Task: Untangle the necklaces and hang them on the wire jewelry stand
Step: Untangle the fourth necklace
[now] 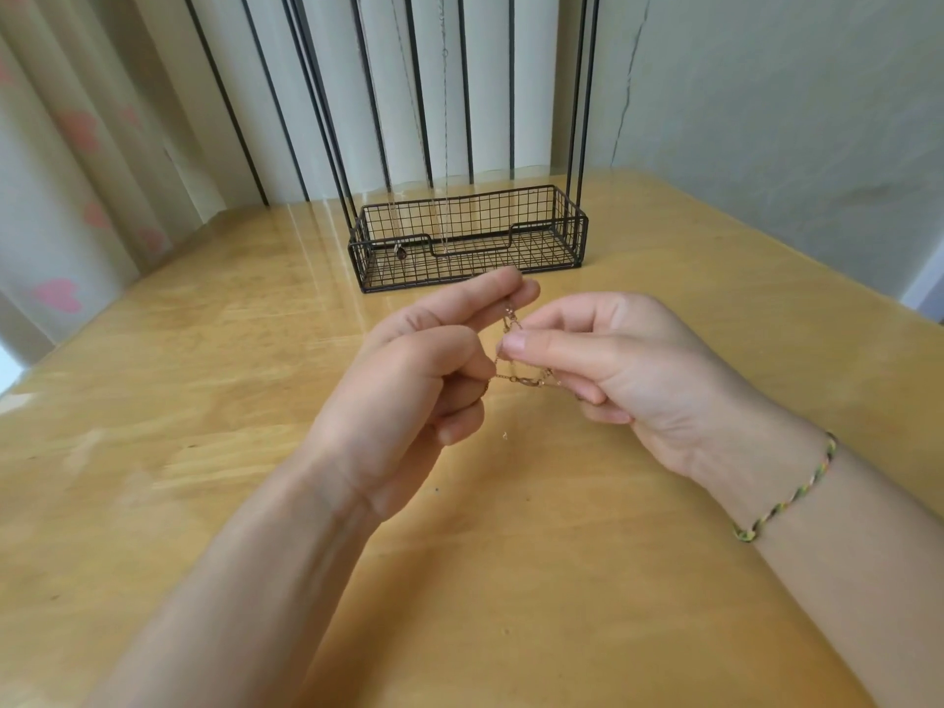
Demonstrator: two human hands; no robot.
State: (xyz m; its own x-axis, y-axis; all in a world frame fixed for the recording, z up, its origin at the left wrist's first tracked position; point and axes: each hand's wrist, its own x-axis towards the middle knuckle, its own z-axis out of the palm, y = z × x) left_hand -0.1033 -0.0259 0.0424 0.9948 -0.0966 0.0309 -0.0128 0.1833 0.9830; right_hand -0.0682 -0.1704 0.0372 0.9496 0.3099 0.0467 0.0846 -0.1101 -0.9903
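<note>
Wooden table [204,375]: gold chain [521,380] is held above its middle, pinched by left hand [408,396] and right hand [628,370], fingers curled on it. Stand [574,232] is set just beyond, near the far edge, with thin chains [445,145] hung. Table surface extends well to either side.

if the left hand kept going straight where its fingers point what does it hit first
Probably the front wire wall of the jewelry stand basket, beyond bare table. The left hand pinches a necklace chain. Depth is hard to judge.
</note>
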